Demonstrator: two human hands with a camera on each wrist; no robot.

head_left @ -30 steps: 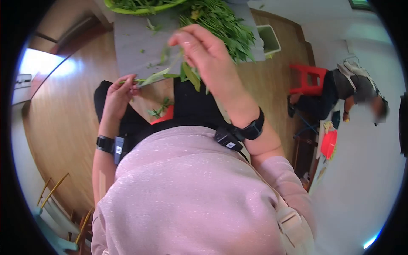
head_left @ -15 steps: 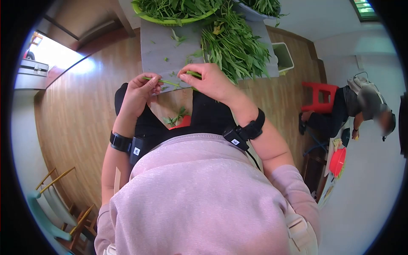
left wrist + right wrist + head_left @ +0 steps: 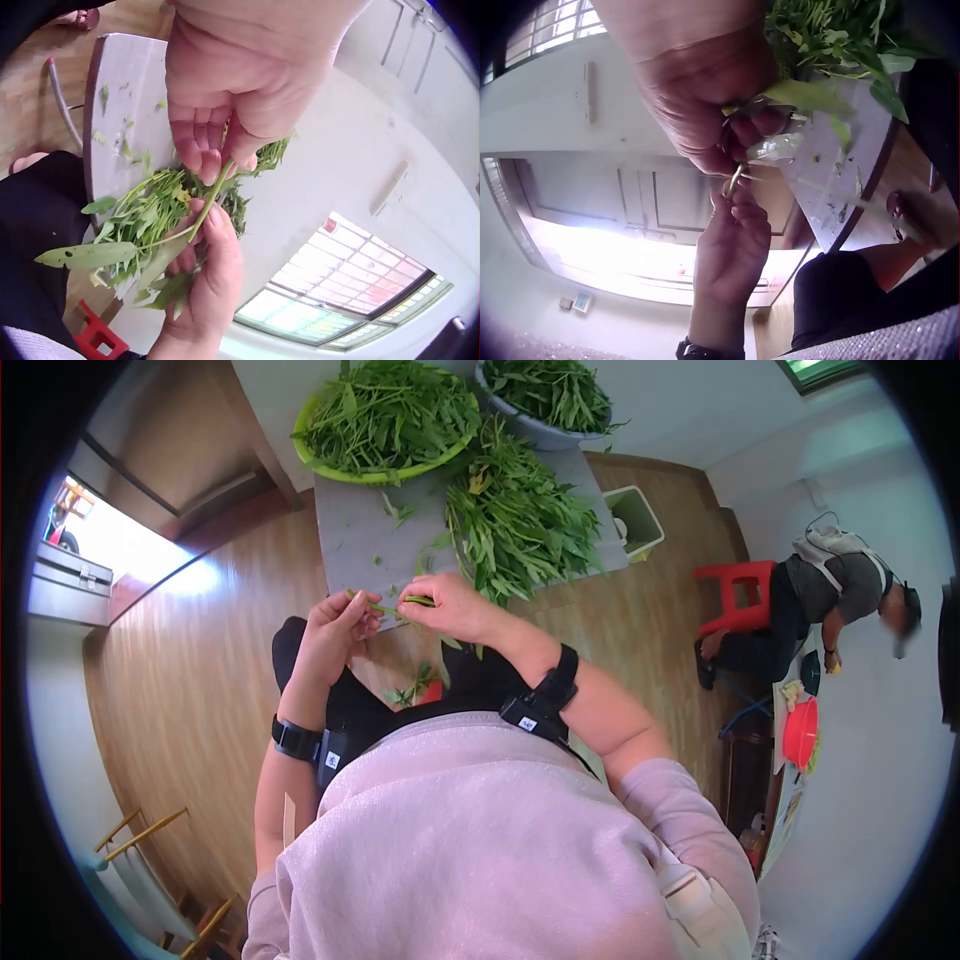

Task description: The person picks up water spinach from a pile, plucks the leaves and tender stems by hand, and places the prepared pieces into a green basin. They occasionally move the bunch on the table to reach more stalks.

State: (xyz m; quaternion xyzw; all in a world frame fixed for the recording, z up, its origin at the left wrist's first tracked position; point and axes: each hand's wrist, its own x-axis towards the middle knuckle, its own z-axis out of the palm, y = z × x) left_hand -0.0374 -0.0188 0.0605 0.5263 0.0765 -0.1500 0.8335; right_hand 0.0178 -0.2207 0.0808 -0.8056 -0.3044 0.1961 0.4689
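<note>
In the head view my left hand [image 3: 335, 622] and right hand [image 3: 447, 608] meet just off the table's near edge. Between them runs a thin green water spinach stem [image 3: 212, 193], pinched by the left thumb and fingers at one end and by the right thumb and fingertips at the other. Long leaves [image 3: 90, 256] trail from the right hand's side, and another cut stem lies within its curled fingers. A heap of water spinach [image 3: 520, 525] rests on the grey table [image 3: 350, 530] beyond the right hand.
Behind the heap stand a green basket [image 3: 370, 478] and a blue-grey basin [image 3: 545, 435], both full of leaves. Scraps [image 3: 398, 512] lie on the table. A pale bin [image 3: 648, 525] is at the right, and another person [image 3: 850, 570] sits further right near a red stool [image 3: 735, 595].
The hands came together; the right hand dropped from above the table to meet the left at the stem. The head view shifted, bringing the baskets fully into sight.
</note>
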